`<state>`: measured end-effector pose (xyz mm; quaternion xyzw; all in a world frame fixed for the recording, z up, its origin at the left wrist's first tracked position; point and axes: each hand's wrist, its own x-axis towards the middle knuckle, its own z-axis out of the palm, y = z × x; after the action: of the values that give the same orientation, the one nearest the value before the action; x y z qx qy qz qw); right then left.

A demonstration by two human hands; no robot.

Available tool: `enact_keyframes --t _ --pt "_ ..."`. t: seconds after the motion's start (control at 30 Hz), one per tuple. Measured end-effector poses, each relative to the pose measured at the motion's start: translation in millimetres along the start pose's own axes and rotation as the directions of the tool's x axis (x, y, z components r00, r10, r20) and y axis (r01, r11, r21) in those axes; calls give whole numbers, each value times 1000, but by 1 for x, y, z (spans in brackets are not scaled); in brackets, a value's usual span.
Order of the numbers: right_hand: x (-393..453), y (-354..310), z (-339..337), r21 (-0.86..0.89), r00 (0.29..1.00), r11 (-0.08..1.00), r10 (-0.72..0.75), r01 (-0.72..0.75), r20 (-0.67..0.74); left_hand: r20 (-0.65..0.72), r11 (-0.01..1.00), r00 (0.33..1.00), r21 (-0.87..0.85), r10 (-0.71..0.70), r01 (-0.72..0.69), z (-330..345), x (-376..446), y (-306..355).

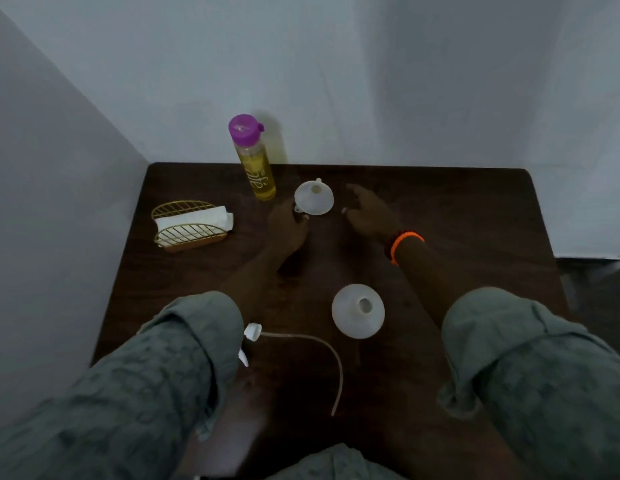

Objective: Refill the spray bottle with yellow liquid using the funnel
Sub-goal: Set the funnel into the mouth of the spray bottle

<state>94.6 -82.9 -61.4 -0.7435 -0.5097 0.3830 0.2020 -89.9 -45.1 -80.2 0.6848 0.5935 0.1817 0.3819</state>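
Note:
A white funnel (314,198) is at the far middle of the dark table (457,216), its wide mouth facing me. My left hand (288,228) pinches the small tab on its near-left rim. My right hand (369,214), an orange band on its wrist, hovers just right of the funnel with fingers spread and nothing in it. A clear bottle of yellow liquid (256,168) with a closed purple cap stands behind the funnel to the left. The white spray bottle (358,310) stands nearer me with its neck uncovered. Its spray head (251,332) and long tube lie at the near left.
A gold wire holder with white napkins (191,223) stands at the left side of the table. Grey walls close in on the left and the back. My grey-green sleeves cover the near corners of the table.

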Motion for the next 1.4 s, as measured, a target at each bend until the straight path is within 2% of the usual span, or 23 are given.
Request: enact_keyframes --t 0.13,0.2,0.4,0.6,0.73,0.87,1.0,1.4 --pt "16 -11 7 35 997 998 -63 61 46 0 999 999 -29 33 -33 3 6 3" --pt "16 -9 9 52 994 994 -102 101 27 -2 998 999 -37 47 -47 3 5 3" --pt "-7 1 4 149 993 983 -97 107 -72 -38 998 998 -22 50 -51 -4 -16 12" --pt "-70 -6 -22 286 975 951 -55 117 -216 -72 986 987 -75 146 -151 -26 -62 35" --pt "-128 -19 -43 355 962 924 -45 143 -271 -9 962 976 -165 218 -217 -49 -99 53" --pt "-183 -32 -60 471 966 872 -5 131 -259 47 938 968 -261 247 -227 -69 -137 78" --pt "-222 -35 -70 543 976 833 14 110 -219 128 910 969 -387 212 -148 -78 -169 92" --pt "-244 -17 -52 562 979 824 50 72 -198 168 929 964 -343 206 -138 -67 -192 83"
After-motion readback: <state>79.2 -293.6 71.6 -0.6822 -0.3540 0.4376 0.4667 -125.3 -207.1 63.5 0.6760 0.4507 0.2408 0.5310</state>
